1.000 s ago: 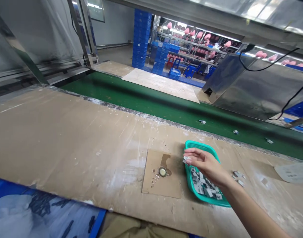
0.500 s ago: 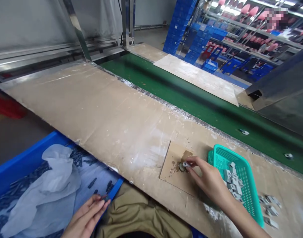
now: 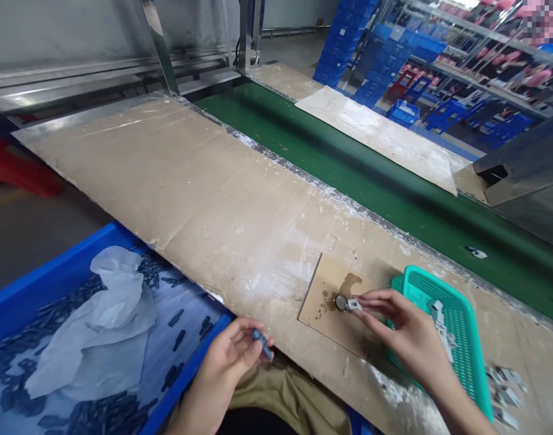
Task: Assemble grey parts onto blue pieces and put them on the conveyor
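Observation:
My left hand [image 3: 233, 356] pinches a small dark blue-grey plastic part [image 3: 262, 343] above the table's front edge, beside the blue bin. In my right hand [image 3: 398, 320] is a small white plastic piece [image 3: 354, 304] with an opening in it, held between thumb and fingers. That piece is just right of a small round dish [image 3: 341, 302]; whether they touch I cannot tell. The dish rests on a square of cardboard [image 3: 322, 287] with brown wet stains. Behind my right hand stands a green basket [image 3: 469, 326] holding several similar white pieces [image 3: 445, 335].
A blue bin [image 3: 54, 275] at left holds many dark parts [image 3: 99, 417] and a crumpled white sheet [image 3: 108, 314]. More white pieces [image 3: 507, 396] lie right of the basket. Beyond the table [image 3: 168, 175] runs a green conveyor belt [image 3: 303, 142], carrying a white piece [image 3: 477, 252].
My left hand has risen from the bin's edge to the right, with a dark part in its fingers. My right hand's white piece has shifted from over the dish to its right side.

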Demonstrator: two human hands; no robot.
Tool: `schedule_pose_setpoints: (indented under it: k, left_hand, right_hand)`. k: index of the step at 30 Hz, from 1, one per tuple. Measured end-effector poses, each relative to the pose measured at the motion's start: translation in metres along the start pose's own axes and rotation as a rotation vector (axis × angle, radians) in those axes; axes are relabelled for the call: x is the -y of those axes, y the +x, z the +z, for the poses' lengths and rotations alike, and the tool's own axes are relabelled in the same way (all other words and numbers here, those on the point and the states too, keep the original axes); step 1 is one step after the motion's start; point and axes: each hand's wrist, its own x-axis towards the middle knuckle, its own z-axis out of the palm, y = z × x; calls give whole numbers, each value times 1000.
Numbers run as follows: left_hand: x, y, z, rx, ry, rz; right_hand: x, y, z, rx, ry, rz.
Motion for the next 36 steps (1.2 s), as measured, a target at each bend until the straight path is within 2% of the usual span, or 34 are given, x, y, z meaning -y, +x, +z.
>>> schedule_pose_setpoints:
  k: [2, 4, 6, 7, 8, 9, 16, 23, 30, 32, 34, 35, 36]
  left_hand:
    - [5, 8, 12, -4, 160, 210]
    - [10, 17, 22, 21, 355, 570]
    - [11, 24, 27, 132, 609, 1033]
    - [10, 27, 29, 214, 719, 1221]
    - [8, 28, 30, 295, 806, 1347]
    - [5, 28, 32, 353, 864, 1410]
    - [-9, 21, 39, 410, 1003, 1466]
    - [-6, 37, 39, 423, 1036, 1678]
    - [-25, 52, 51, 475, 994, 1964]
    - [-28, 56, 55, 512, 1031, 1919]
    - [-27, 58, 53, 529, 1108, 1753]
    - [-26, 58, 48, 483, 1166, 1650]
    - [-23, 56, 40, 379, 1228, 1560]
  right_hand:
    - [11, -5, -1, 19, 254, 126]
    - [24, -12, 2, 67, 449, 253]
    - [37, -20, 6, 136, 580, 343]
    - [43, -23, 9, 169, 624, 368]
    - [48, -27, 11, 195, 652, 380]
    - [52, -29, 13, 212, 666, 385]
    - [56, -38, 14, 200, 656, 396]
    - [62, -38, 17, 248, 683, 460]
    - [73, -32, 17, 291, 737, 516]
    - [72, -26, 19, 285, 739, 500]
    - [65, -10, 16, 245, 700, 450]
    - [58, 2, 12, 194, 656, 406]
    - [49, 18, 5, 108, 585, 356]
